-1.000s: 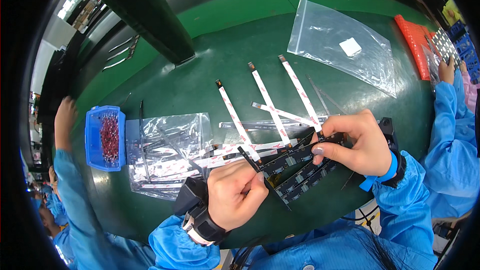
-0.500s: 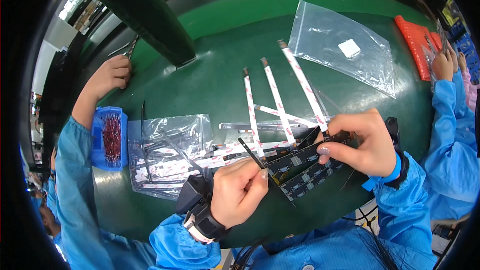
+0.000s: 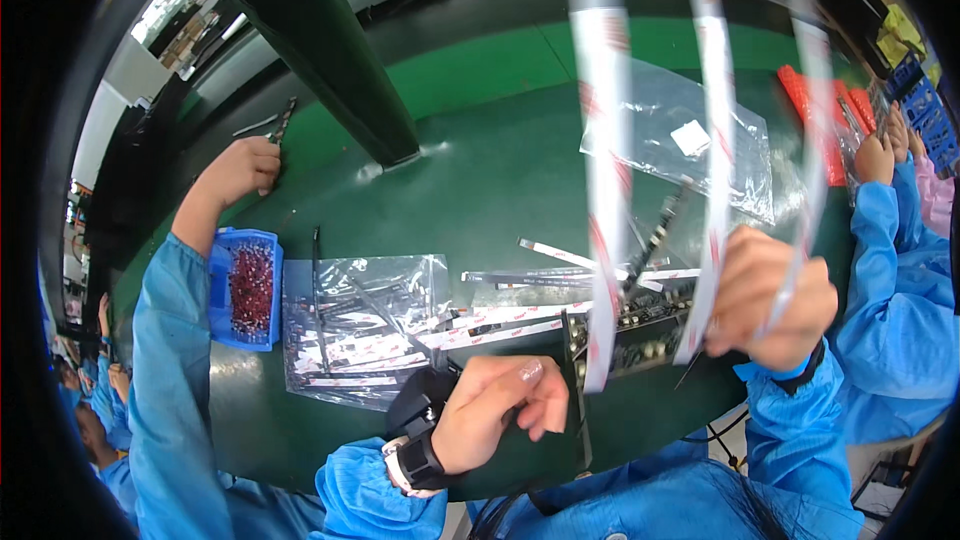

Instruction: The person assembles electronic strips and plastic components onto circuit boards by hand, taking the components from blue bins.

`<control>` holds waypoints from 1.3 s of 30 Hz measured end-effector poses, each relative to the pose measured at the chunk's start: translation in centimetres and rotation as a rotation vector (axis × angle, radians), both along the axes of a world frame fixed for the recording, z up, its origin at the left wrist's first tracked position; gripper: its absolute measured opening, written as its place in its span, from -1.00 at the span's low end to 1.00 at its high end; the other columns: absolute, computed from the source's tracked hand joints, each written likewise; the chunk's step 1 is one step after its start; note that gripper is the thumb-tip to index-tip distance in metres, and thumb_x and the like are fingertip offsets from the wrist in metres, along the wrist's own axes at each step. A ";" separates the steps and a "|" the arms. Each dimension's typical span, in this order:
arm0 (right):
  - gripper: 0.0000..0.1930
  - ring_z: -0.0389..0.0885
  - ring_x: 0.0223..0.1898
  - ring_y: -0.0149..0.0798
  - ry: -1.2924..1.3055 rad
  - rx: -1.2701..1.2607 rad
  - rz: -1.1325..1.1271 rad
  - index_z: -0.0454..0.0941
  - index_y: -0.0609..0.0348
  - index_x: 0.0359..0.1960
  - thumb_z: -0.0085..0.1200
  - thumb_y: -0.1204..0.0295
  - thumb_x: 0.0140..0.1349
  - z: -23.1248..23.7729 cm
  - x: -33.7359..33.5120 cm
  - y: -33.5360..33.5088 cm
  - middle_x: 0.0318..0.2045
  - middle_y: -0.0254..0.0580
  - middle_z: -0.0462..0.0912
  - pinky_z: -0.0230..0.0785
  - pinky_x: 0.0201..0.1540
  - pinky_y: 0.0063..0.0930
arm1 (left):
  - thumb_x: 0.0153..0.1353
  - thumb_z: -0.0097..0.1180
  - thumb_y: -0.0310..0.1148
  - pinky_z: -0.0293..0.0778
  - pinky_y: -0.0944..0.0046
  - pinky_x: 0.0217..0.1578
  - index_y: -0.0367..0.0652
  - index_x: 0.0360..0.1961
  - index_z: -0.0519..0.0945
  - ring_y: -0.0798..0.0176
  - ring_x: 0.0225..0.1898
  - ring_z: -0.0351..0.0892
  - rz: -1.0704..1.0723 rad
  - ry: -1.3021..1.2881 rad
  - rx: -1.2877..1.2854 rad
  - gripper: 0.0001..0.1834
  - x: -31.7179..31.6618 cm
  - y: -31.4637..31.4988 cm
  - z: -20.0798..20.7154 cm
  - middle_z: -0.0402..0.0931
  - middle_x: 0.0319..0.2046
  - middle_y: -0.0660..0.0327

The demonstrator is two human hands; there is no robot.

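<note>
A dark circuit board panel (image 3: 655, 318) with small components is in front of me, tilted. Three white strips with red print (image 3: 606, 190) stand up from it toward the camera, smeared by motion. At the panel's right end my right hand (image 3: 772, 300) is closed on it, blurred and partly behind a strip. My left hand (image 3: 505, 408) is just left of the panel, its fingers curled in with nothing visible in them. Beyond the panel, loose strips (image 3: 540, 278) lie on the green table, and a dark, narrow board strip (image 3: 655, 240) shows between the raised strips.
A clear bag (image 3: 365, 330) of strips lies to the left, beside a blue bin (image 3: 243, 340) of small red parts. Another clear bag (image 3: 665, 100) and an orange-red packet (image 3: 800, 105) lie farther off. A green-covered post (image 3: 310, 50) stands behind. Co-workers' arms (image 3: 165, 340) are on both sides.
The panel has tilted, swinging its white strips up toward the camera. My left hand has come off its left end. My right hand has moved slightly right. The head view has shifted.
</note>
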State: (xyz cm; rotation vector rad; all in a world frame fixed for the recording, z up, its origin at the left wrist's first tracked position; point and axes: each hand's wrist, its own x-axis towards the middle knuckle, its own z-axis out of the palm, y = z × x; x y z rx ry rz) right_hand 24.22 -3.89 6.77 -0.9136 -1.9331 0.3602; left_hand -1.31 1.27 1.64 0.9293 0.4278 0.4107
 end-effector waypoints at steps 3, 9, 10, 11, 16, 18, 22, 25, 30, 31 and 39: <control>-0.90 0.52 -0.49 -0.39 -0.256 0.156 0.039 0.64 0.03 -0.48 0.17 0.44 -0.11 0.4 -0.3 -0.8 -0.50 -0.36 0.62 0.24 -0.37 -0.47 | 0.28 -0.24 -0.35 0.25 0.44 -0.57 -0.39 -0.40 0.46 0.45 -0.59 0.24 -0.054 -0.070 -0.200 -0.69 -0.5 -0.5 1.2 0.42 -0.57 0.18; -0.79 0.52 -0.43 -0.39 -0.433 0.183 -0.030 0.64 -0.02 -0.38 0.13 0.47 -0.14 -0.3 -1.0 -3.0 -0.40 -0.35 0.61 0.24 -0.38 -0.51 | 0.22 -0.19 -0.43 0.20 0.49 -0.60 -0.41 -0.40 0.50 0.51 -0.61 0.23 -0.142 -0.006 -0.215 -0.74 -0.7 -0.6 0.2 0.38 -0.60 0.27; -0.79 0.52 -0.43 -0.39 -0.434 0.183 -0.036 0.64 -0.02 -0.38 0.13 0.47 -0.14 -0.6 -0.9 -3.5 -0.40 -0.35 0.61 0.24 -0.38 -0.51 | 0.22 -0.19 -0.43 0.20 0.49 -0.60 -0.41 -0.40 0.50 0.51 -0.61 0.23 -0.147 -0.007 -0.214 -0.74 -0.6 -0.6 0.0 0.38 -0.60 0.27; -0.77 0.52 -0.42 -0.37 -0.444 0.156 -0.037 0.64 -0.01 -0.37 0.14 0.46 -0.15 -1.0 -0.7 -3.9 -0.41 -0.34 0.60 0.26 -0.41 -0.53 | 0.22 -0.19 -0.43 0.18 0.50 -0.62 -0.39 -0.42 0.51 0.53 -0.64 0.21 -0.164 0.042 -0.139 -0.74 -0.5 -0.6 -0.2 0.40 -0.61 0.28; -0.75 0.55 -0.39 -0.28 -0.347 0.137 -0.023 0.63 0.08 -0.35 0.16 0.48 -0.17 -3.3 -0.7 -4.7 -0.41 -0.27 0.61 0.40 -0.44 -0.51 | 0.22 -0.17 -0.41 0.13 0.52 -0.66 -0.33 -0.48 0.53 0.57 -0.70 0.17 -0.192 0.197 0.020 -0.73 0.1 -1.0 -0.3 0.41 -0.66 0.34; -0.74 0.55 -0.40 -0.28 -0.354 0.140 -0.015 0.63 0.09 -0.34 0.16 0.49 -0.18 -3.3 -0.7 -4.7 -0.42 -0.26 0.61 0.42 -0.46 -0.53 | 0.20 -0.16 -0.42 0.11 0.53 -0.67 -0.31 -0.52 0.54 0.58 -0.71 0.17 -0.173 0.221 0.025 -0.73 0.1 -0.9 -0.6 0.39 -0.69 0.35; -0.71 0.52 -0.54 -0.37 -0.395 0.224 -0.039 0.63 0.10 -0.32 0.15 0.50 -0.19 -3.6 -0.8 -4.7 -0.43 -0.23 0.62 0.33 -0.60 -0.63 | 0.17 -0.15 -0.44 0.06 0.51 -0.68 -0.31 -0.63 0.47 0.58 -0.70 0.16 -0.159 0.244 -0.017 -0.73 0.2 -0.9 -0.7 0.38 -0.71 0.35; -0.69 0.45 -0.65 -0.47 -0.467 0.220 -0.017 0.63 0.11 -0.29 0.13 0.51 -0.19 -3.2 -0.7 -4.9 -0.41 -0.21 0.63 0.22 -0.69 -0.68 | 0.12 -0.14 -0.43 0.08 0.46 -0.67 -0.26 -0.80 0.36 0.50 -0.74 0.16 -0.110 0.326 0.024 -0.65 0.5 -0.8 0.3 0.29 -0.82 0.29; -0.68 0.33 -0.75 -0.56 -0.532 0.206 0.012 0.63 0.13 -0.26 0.09 0.54 -0.17 -3.1 -0.6 -4.7 -0.40 -0.20 0.64 0.10 -0.77 -0.70 | 0.11 -0.13 -0.44 0.06 0.47 -0.66 -0.29 -0.81 0.37 0.54 -0.72 0.16 -0.111 0.337 0.115 -0.65 0.3 -0.5 0.1 0.33 -0.80 0.31; -0.72 0.41 -0.72 -0.53 -0.558 0.188 0.017 0.64 0.08 -0.29 0.10 0.53 -0.14 -3.1 -0.6 -4.8 -0.40 -0.20 0.65 0.11 -0.75 -0.70 | 0.11 -0.12 -0.45 0.05 0.47 -0.66 -0.30 -0.80 0.38 0.54 -0.72 0.16 -0.106 0.326 0.150 -0.65 0.3 -0.5 -0.1 0.34 -0.80 0.31; -0.75 0.46 -0.71 -0.51 -0.639 0.217 0.057 0.63 0.14 -0.33 0.11 0.54 -0.14 -2.7 -0.8 -4.5 -0.43 -0.16 0.64 0.12 -0.78 -0.69 | 0.06 -0.04 -0.49 0.10 0.48 -0.67 -0.35 -0.69 0.46 0.58 -0.68 0.22 -0.071 0.377 0.264 -0.77 0.2 -1.0 -1.5 0.32 -0.78 0.35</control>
